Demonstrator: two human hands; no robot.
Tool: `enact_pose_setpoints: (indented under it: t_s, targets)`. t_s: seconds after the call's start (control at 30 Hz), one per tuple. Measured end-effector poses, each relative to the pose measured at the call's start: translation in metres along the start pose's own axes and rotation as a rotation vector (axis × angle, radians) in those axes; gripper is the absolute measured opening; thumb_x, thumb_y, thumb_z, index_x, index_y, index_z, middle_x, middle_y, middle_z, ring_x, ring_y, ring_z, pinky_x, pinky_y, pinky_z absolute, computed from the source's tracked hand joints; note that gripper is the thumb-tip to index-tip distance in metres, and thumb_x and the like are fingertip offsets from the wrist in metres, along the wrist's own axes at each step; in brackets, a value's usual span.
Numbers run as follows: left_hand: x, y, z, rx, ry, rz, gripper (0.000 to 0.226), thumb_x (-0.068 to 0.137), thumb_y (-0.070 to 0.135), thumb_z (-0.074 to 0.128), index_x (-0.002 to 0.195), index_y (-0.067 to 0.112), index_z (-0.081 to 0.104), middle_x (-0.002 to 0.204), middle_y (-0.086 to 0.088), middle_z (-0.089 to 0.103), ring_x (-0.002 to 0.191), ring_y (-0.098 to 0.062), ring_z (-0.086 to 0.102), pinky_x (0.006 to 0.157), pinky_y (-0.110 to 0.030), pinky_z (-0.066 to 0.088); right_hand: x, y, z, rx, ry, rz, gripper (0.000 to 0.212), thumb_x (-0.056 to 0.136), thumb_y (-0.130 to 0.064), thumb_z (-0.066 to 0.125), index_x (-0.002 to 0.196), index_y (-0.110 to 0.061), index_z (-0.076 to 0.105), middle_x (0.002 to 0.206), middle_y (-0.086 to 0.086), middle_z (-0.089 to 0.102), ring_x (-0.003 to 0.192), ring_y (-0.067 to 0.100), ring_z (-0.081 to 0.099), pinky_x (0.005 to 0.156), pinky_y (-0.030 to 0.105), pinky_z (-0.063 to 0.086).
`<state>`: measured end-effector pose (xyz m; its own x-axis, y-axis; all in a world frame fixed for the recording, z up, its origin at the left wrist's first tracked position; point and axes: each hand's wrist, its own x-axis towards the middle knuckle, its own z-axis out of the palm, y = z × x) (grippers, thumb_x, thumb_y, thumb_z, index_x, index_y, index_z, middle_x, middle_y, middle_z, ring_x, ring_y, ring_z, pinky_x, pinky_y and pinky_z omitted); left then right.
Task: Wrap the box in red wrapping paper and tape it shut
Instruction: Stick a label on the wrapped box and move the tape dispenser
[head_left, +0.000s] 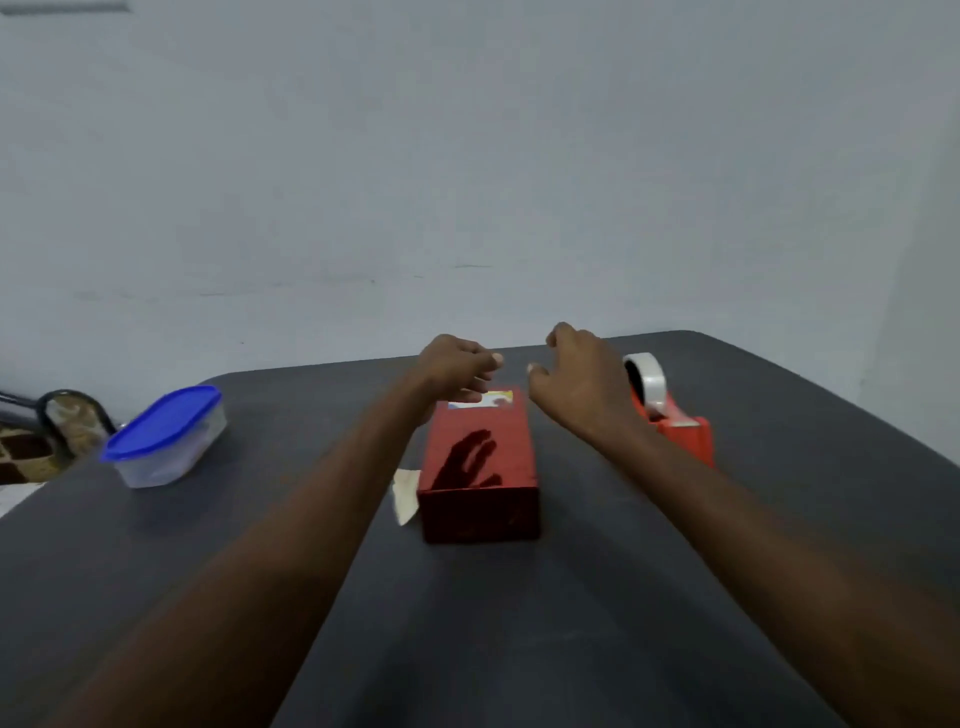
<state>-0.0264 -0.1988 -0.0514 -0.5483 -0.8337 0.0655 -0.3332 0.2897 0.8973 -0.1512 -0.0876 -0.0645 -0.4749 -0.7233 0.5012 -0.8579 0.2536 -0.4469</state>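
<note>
Both hands up over the far end of the box. My left hand has fingers curled in, thumb and fingertip pinched; my right hand matches it, fingers bent, thumb tip toward the left. Looks like I'm stretching a strip of clear tape between them, but I can't see any tape in the gap, so can't tell for sure. Neither hand touches the box.

Box lies lengthwise mid-tabletop, just below the hands, red paper on top and near end. Far end shows a printed patch uncovered, so that's likely where tape goes next.

Tape dispenser sits just right of my right hand, within reach for pulling strips. Pale scrap touches the box's left side. Blue-lidded container well off left on the dark tabletop.
</note>
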Motion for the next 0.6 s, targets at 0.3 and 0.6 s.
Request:
enact_pose_setpoints:
  t_s: [0.3,0.6]
  targets:
    - [0.011,0.034,0.13,-0.283,-0.325,-0.247,0.06,0.096,0.059,0.045,0.12,0.005,0.053,0.113,-0.018,0.06,0.108,-0.032,0.06,0.099,-0.046,0.05,-0.049,0.113,-0.015,-0.007,0.026,0.322,0.098,0.075,-0.046,0.079,0.149,-0.006,0.028,0.144,0.018,0.047,0.129,0.038,0.047,0.102,0.048,0.044]
    - [0.026,0.025,0.154,-0.422,-0.274,-0.354,0.092,0.089,0.076,0.032,0.137,-0.001,0.045,0.132,-0.024,0.054,0.117,-0.037,0.058,0.1,-0.051,0.049,-0.054,0.14,-0.002,0.177,-0.023,0.434,0.069,0.071,-0.049,0.083,0.124,-0.011,0.06,0.12,0.01,0.068,0.105,0.029,0.065,0.081,0.036,0.052]
